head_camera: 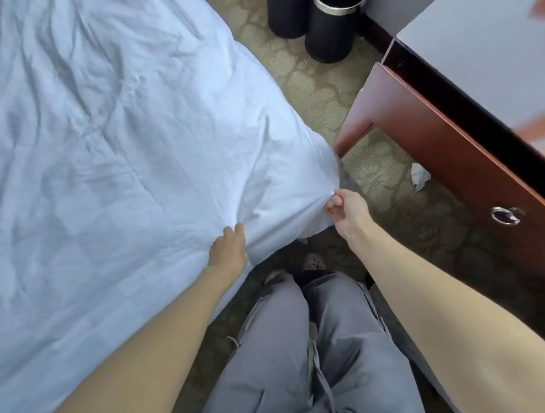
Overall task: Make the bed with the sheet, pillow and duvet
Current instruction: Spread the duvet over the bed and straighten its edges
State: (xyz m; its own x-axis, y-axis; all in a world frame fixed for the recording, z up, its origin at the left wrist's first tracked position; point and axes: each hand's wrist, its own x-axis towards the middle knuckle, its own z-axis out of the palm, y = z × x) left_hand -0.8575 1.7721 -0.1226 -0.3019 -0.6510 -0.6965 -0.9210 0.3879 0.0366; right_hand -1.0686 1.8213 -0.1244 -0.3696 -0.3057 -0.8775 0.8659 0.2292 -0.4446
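Observation:
A white duvet (pixel 114 144) with a faint check weave covers the bed and fills the left of the view, wrinkled across its top. Its near corner bulges out toward me at the middle. My left hand (pixel 228 249) grips the duvet's edge just left of that corner, its fingers dug into the fabric. At the corner's tip, my right hand (pixel 347 208) pinches the cloth between curled fingers and thumb. No pillow or separate sheet shows.
A dark red wooden desk (pixel 448 157) with a ring drawer pull (pixel 506 215) stands close on the right. Two black cylindrical bins (pixel 326 28) sit on the patterned carpet beyond the bed corner. A crumpled white paper (pixel 418 176) lies under the desk. My grey-trousered legs are below.

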